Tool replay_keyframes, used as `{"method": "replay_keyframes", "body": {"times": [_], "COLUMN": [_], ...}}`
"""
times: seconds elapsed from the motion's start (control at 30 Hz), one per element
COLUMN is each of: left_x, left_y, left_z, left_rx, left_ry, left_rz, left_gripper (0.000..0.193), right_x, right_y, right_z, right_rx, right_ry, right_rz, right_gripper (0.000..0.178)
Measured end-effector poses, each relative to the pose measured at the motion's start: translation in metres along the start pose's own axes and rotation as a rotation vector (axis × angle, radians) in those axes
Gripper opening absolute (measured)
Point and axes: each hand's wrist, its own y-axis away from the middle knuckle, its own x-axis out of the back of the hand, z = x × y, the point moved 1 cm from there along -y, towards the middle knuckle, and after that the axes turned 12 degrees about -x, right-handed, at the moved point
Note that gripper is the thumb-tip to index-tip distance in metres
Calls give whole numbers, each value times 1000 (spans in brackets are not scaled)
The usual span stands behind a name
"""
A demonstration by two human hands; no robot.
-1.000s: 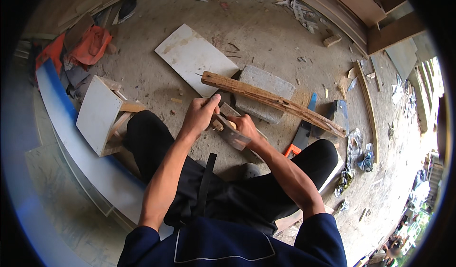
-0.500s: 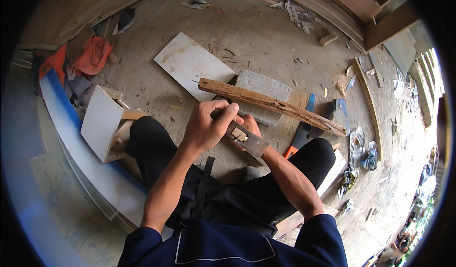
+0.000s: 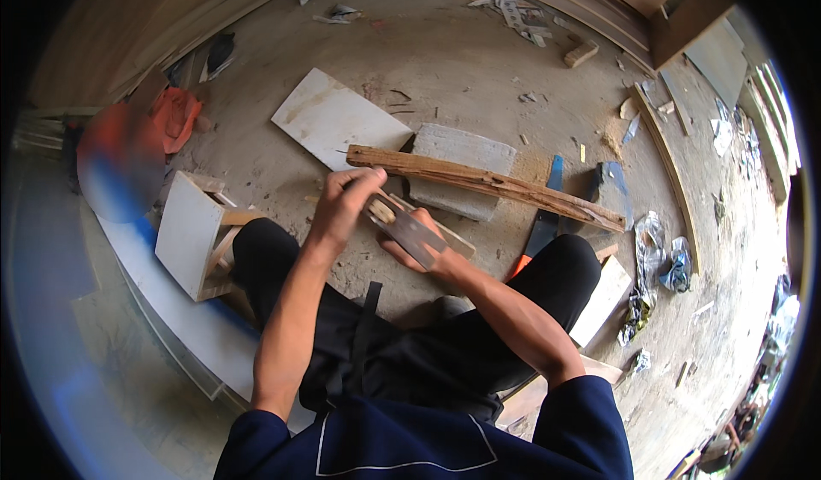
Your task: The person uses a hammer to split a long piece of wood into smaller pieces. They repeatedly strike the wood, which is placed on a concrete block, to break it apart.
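Observation:
Between my hands is a wooden hand plane [image 3: 418, 242], tilted, with a pale wedge in its opening. My left hand [image 3: 335, 211] is closed around its far end, slightly blurred, with the thumb near the top. Around the plane's side, my right hand [image 3: 442, 262] is closed, its fingers partly hidden by the plane. A narrow pale wooden strip [image 3: 462, 245] shows just beyond my right hand, mostly hidden. Farther off, a rough brown timber [image 3: 487, 180] with a nail at its left end lies across a grey concrete block [image 3: 466, 151].
A white board [image 3: 329, 117] lies beyond the block. A handsaw [image 3: 545, 223] with an orange handle is by my right knee. To my left stand a small white wooden box frame [image 3: 184, 236] and a long white-and-blue panel [image 3: 184, 296]. Crumpled foil [image 3: 647, 249] and scraps litter the right.
Both hands have shifted left with the plane. The pale wooden strip has come into sight beside my right hand. My left hand has moved toward the plane's far end.

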Motion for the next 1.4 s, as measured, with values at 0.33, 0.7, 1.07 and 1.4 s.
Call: {"method": "replay_keyframes", "body": {"times": [0.33,0.7,1.07,1.4], "left_x": [-43,-153,-70,-68], "left_y": [-89,-93,-118,-116], "left_z": [-46,-193,-246,-251], "left_rx": [14,-510,-712,-638], "left_ry": [-70,-1004,-1267,-1148], "left_rz": [185,-599,-516,-548], "left_gripper": [30,52,79,72], "right_x": [47,158,100,89], "right_y": [4,29,94,78], "right_z": [-22,16,83,74], "right_rx": [-831,-1072,-1385,-1193], "right_ry": [-442,-560,-724,-380], "right_rz": [292,692,869,891], "right_gripper": [29,24,26,32]}}
